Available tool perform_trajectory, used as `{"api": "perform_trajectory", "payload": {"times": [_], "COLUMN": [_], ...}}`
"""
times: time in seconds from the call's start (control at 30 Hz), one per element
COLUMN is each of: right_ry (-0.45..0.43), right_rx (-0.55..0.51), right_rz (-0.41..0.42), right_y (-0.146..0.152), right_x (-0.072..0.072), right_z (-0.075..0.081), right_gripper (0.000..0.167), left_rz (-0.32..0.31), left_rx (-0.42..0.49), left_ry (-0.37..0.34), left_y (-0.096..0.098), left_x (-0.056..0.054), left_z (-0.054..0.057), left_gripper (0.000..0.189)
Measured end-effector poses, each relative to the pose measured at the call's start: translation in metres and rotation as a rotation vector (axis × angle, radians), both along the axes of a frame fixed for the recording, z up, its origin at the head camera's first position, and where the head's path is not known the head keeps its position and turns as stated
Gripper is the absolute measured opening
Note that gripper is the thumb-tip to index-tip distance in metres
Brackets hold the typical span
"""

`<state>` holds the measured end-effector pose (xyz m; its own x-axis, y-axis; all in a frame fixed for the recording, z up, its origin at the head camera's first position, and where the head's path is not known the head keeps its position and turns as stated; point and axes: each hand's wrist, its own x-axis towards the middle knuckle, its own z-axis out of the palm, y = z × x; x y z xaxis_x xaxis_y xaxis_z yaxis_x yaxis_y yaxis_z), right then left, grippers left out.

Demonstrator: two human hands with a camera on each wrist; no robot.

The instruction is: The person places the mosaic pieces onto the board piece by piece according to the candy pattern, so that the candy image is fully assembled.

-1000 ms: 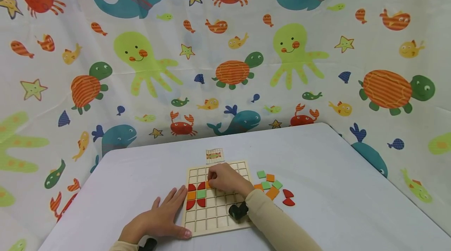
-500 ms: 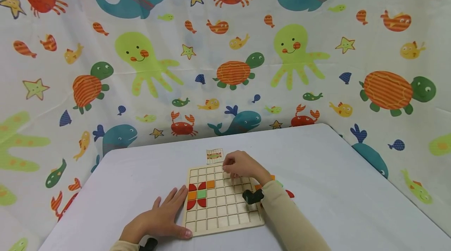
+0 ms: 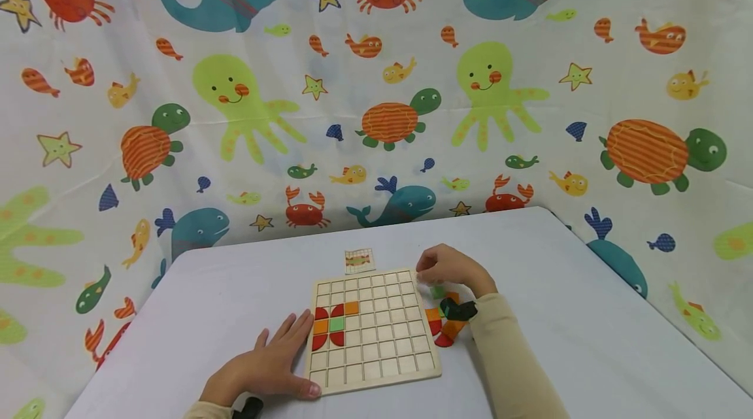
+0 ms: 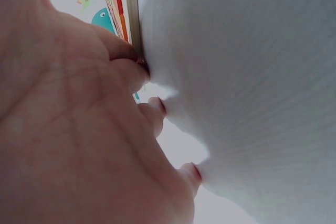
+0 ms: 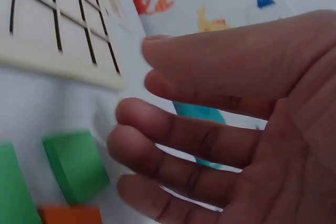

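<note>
A square wooden grid board [image 3: 388,344] lies on the white table. Toward its left side sit red quarter-round tiles [image 3: 319,341] around a green square tile [image 3: 336,323]. An orange tile [image 3: 351,308] fills a cell in the row above the green one. My left hand [image 3: 265,363] rests with spread fingers against the board's left edge, thumb at the near corner. Past the board's far right corner, my right hand [image 3: 455,270] hovers over loose tiles. In the right wrist view its fingers are loosely bent and hold nothing, near a green tile [image 5: 76,166].
A small pattern card [image 3: 359,261] lies behind the board. Loose orange [image 3: 453,329], green and red tiles are heaped to the board's right, partly hidden by the right wrist. A curtain [image 3: 329,164] printed with sea animals hangs behind the table.
My right hand has let go of the orange tile in its cell and moved right, off the board to the loose tiles. My left hand stays at the board's edge.
</note>
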<state>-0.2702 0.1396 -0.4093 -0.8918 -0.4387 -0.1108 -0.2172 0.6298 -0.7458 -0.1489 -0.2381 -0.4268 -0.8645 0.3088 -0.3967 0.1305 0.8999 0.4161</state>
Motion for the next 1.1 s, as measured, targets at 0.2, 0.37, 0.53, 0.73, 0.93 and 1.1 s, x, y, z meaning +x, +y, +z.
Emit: {"api": "perform_trajectory", "payload": {"times": [0.2, 0.37, 0.53, 0.73, 0.93, 1.1], "right_ry": [-0.052, -0.12, -0.15, -0.109, 0.021, 0.123], "right_rx": [0.098, 0.183, 0.26, 0.267, 0.123, 0.031], "right_rz": [-0.016, -0.043, -0.08, -0.104, -0.131, -0.168], "right_y": [0.025, 0.026, 0.016, 0.01, 0.002, -0.01], "right_x": [0.005, 0.008, 0.007, 0.006, 0.001, -0.001], "right_z": [-0.002, 0.0, -0.002, -0.005, -0.013, -0.014], "right_gripper": [0.011, 0.016, 0.019, 0.021, 0.02, 0.013], "left_rz": [-0.009, -0.014, -0.027, -0.029, -0.019, -0.017], "left_rx": [0.0, -0.002, 0.0, 0.008, 0.006, 0.0], "left_ry": [-0.005, 0.0, 0.009, 0.014, 0.002, -0.001], "left_y": [0.001, 0.001, 0.001, 0.0, 0.0, -0.001], "left_x": [-0.001, -0.002, -0.001, 0.0, 0.001, 0.001], "left_z": [0.002, 0.003, 0.004, 0.003, 0.004, 0.002], "left_gripper": [0.131, 0.132, 0.131, 0.131, 0.131, 0.131]}}
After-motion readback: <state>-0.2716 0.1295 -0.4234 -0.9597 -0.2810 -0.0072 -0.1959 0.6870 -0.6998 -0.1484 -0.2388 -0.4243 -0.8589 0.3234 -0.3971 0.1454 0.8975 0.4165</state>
